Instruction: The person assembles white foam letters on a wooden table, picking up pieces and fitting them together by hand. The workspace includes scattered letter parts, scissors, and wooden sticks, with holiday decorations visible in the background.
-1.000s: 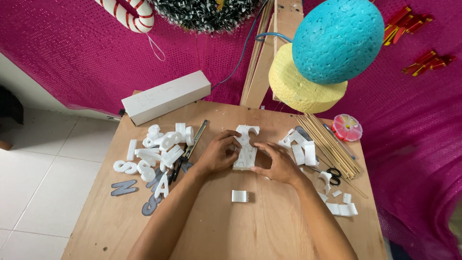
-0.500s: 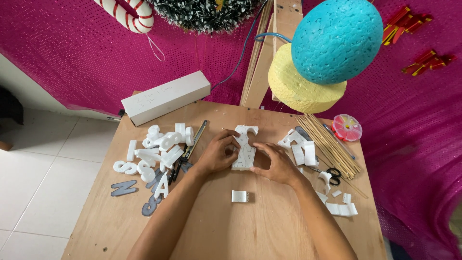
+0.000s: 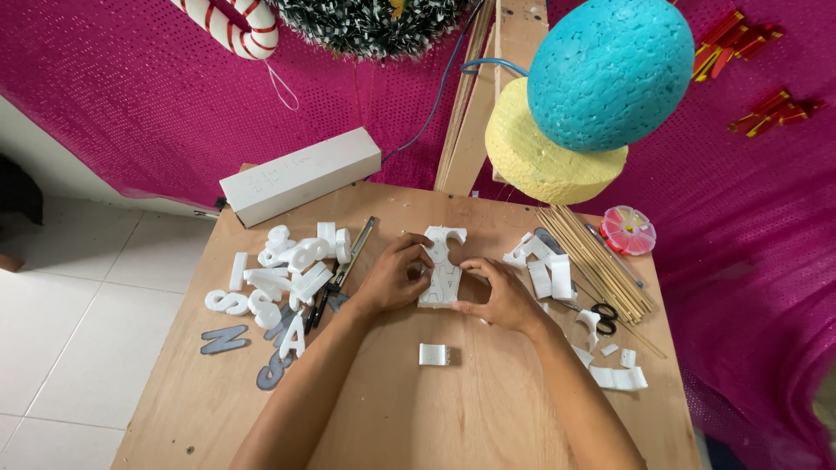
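Note:
A white foam piece (image 3: 442,265) with a letter outline lies on the wooden table (image 3: 409,418) near the middle. My left hand (image 3: 394,277) grips its left edge, fingers curled over it. My right hand (image 3: 499,294) presses on its right and lower edge. A small white foam offcut (image 3: 433,354) lies on the table just below both hands. A heap of white foam letters (image 3: 283,270) sits to the left of my left hand, with grey letter shapes (image 3: 225,339) beside it.
A utility knife (image 3: 350,258) lies left of my hands. Wooden skewers (image 3: 596,259), scissors (image 3: 603,313) and foam scraps (image 3: 616,376) are at the right. A white box (image 3: 300,175) stands at the back left. Blue (image 3: 610,74) and yellow (image 3: 544,157) foam shapes hang over the back right.
Both hands stay on the white foam piece; only small finger shifts show. Nothing else on the table has moved.

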